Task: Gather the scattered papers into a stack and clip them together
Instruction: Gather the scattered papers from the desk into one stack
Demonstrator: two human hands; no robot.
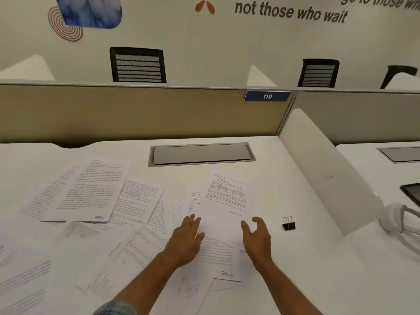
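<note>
Several printed white papers (pixel 91 192) lie scattered and overlapping across the white desk (pixel 295 280), from the far left to the middle. One sheet (pixel 227 201) with a table printed on it lies on top, between my hands. My left hand (pixel 185 239) rests flat, palm down, fingers spread, on the left edge of that sheet. At the sheet's right edge my right hand (pixel 258 237) is open with curled fingers, and holds nothing. A black binder clip (pixel 288 223) stands on the desk just right of my right hand, apart from it.
A grey cable hatch (pixel 201 154) is set into the desk behind the papers. A beige partition (pixel 136 112) with a blue tag reading 110 closes the back. A white side divider (pixel 318 169) bounds the right; beyond it sit a white headset (pixel 400 221) and a dark tablet corner (pixel 412 193).
</note>
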